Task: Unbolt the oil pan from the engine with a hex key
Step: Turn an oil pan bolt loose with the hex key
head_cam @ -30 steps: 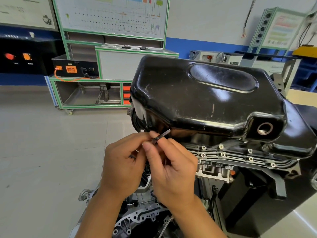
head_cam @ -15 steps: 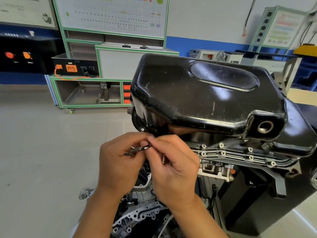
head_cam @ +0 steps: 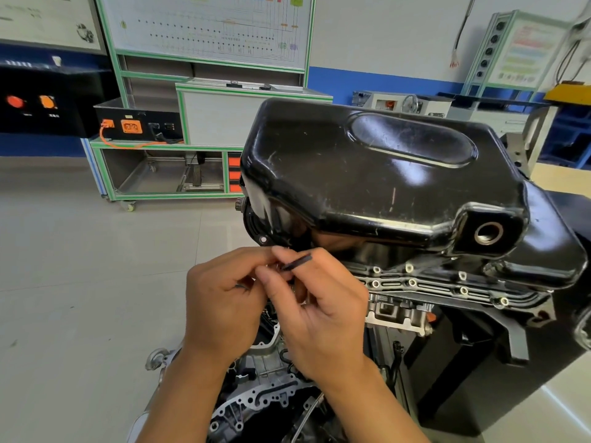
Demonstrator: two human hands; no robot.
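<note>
Hex key (head_cam: 296,262), short and dark, is pinched between thumb and forefinger of the right hand (head_cam: 323,318), its free end pointing up-right. The left hand (head_cam: 224,302) has its fingers (head_cam: 252,257) curled onto the key's other end. Both hands hover just below the near left corner of the black oil pan (head_cam: 367,174), which sits upturned on the engine (head_cam: 265,394). Small silver rings (head_cam: 412,282) line its flange.

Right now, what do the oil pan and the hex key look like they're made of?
Oil pan: likely pressed sheet steel with glossy black paint; it shows sharp reflections, rounded stamped contours and fine pale scratches. Hex key: probably steel with a dark matte finish; it is a thin straight black bar without shine, though it is small and partly hidden.
</note>
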